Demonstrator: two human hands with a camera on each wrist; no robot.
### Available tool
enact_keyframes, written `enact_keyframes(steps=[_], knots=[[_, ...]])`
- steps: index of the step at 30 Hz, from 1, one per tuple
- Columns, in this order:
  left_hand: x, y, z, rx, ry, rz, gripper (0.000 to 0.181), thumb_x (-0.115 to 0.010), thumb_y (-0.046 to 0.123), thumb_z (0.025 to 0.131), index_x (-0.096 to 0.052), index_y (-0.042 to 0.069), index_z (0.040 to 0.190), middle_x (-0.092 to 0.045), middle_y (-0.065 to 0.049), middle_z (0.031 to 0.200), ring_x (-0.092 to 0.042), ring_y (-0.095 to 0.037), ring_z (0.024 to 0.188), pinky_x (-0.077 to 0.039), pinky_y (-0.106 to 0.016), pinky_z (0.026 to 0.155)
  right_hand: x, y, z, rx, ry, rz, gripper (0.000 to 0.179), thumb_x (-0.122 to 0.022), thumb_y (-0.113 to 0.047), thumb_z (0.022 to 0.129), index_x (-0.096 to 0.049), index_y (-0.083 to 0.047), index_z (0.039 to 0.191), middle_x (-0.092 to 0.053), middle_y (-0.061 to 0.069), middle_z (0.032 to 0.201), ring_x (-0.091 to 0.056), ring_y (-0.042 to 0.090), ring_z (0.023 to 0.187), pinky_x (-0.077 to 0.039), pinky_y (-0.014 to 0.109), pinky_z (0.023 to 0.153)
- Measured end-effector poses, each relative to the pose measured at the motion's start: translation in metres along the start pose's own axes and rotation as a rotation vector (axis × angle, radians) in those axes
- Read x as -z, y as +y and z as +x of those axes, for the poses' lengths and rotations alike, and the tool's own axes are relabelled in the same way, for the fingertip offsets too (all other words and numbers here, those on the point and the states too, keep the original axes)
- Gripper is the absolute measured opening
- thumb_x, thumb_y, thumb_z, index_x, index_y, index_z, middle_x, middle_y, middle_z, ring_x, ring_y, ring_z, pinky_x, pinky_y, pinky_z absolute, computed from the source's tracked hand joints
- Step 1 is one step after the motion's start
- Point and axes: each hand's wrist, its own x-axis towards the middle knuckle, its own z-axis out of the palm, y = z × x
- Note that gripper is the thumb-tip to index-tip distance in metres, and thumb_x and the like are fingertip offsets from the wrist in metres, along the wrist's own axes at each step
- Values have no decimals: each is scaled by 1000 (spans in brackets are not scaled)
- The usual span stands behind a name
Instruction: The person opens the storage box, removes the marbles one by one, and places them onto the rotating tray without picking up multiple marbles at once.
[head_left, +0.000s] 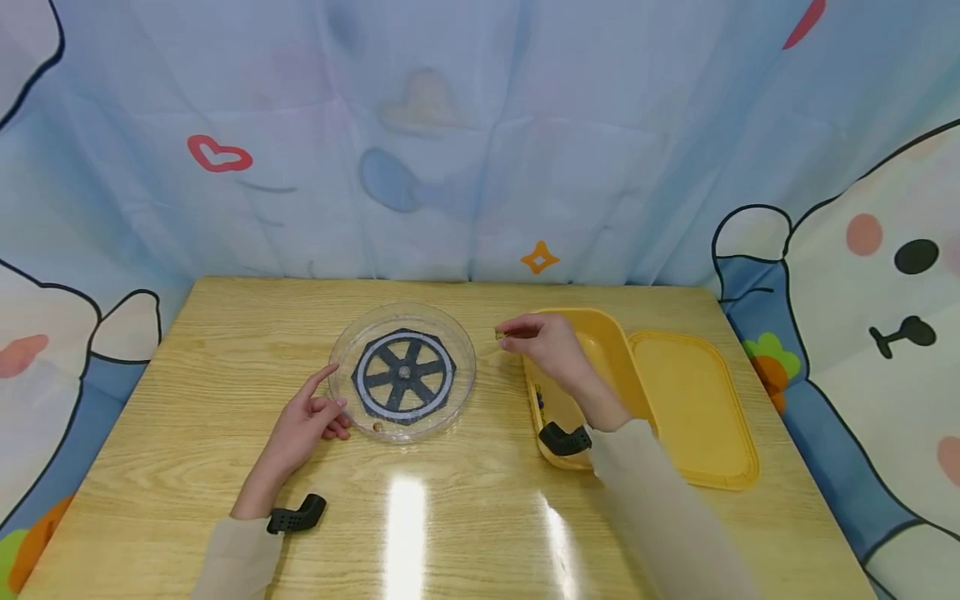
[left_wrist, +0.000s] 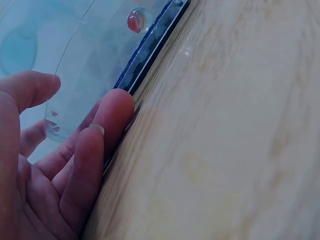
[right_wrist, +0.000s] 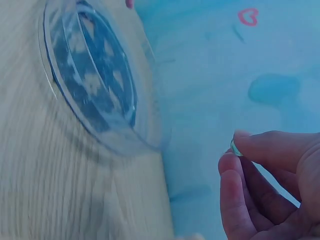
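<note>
A clear round dish [head_left: 467, 392] stands on the table, and a dark spoked base [head_left: 390, 398] with a pale ring shows through it. Inside the dish near its front wall lies one marble [left_wrist: 139, 20] with a red swirl. My left hand [head_left: 300, 425] rests at the dish's left side, its fingertips against the wall and lower edge. Between thumb and fingertips my right hand [head_left: 551, 346] pinches a small greenish clear marble [right_wrist: 236, 148]. That hand hovers between the dish and a yellow tray [head_left: 600, 321], its wrist above the tray.
Several small dark marbles [head_left: 538, 397] lie along the tray's left wall, partly hidden by the right arm. A flat yellow lid [head_left: 697, 400] lies right of the tray. Behind the wooden table [head_left: 262, 317] hangs a patterned curtain [head_left: 465, 167].
</note>
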Motion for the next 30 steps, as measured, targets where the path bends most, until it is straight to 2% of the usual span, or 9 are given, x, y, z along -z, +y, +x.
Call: enact_keyframes(steps=[5,9,13,18,24,30], knots=[[0,0,1,1,-2,-1,62,-57,18,103,-28,18,158,-70,-16,85,-70,-27,70,-54,-30,65,-17,-10,-3,46,-41,-30,21,-73,-5,90,-74,-1,110,-72,10,107,-67,24,95,-54,40,83],[0,-1,1,3,-1,1,61,-56,18,104,-28,19,158,-70,-16,86,-70,-27,70,-54,-30,65,-33,-14,-3,62,-78,-14,20,-74,-4,89,-74,0,109,-72,9,105,-67,22,93,-55,34,81],[0,-2,1,8,-1,5,61,-56,20,104,-28,21,158,-70,-16,86,-70,-27,70,-54,-30,65,-50,-15,-2,60,-116,18,19,-74,-3,89,-74,-1,108,-71,7,102,-67,20,91,-55,34,80],[0,-1,1,11,2,11,60,-57,20,103,-29,21,157,-70,-16,86,-70,-26,70,-54,-30,65,-69,-15,-2,83,-150,7,18,-74,-4,89,-75,-1,107,-72,5,99,-67,19,89,-54,35,78],[1,-1,3,19,-3,18,61,-55,15,104,-27,15,158,-70,-16,85,-70,-26,69,-54,-30,66,-80,-15,-4,63,-171,39,21,-75,-5,89,-74,-1,110,-71,7,102,-65,19,90,-54,45,81],[-1,3,1,31,2,25,59,-55,14,104,-28,16,157,-70,-16,84,-70,-26,69,-54,-29,66,-82,-17,-5,52,-163,29,21,-75,-7,90,-74,-2,110,-70,3,100,-65,18,90,-54,43,80]])
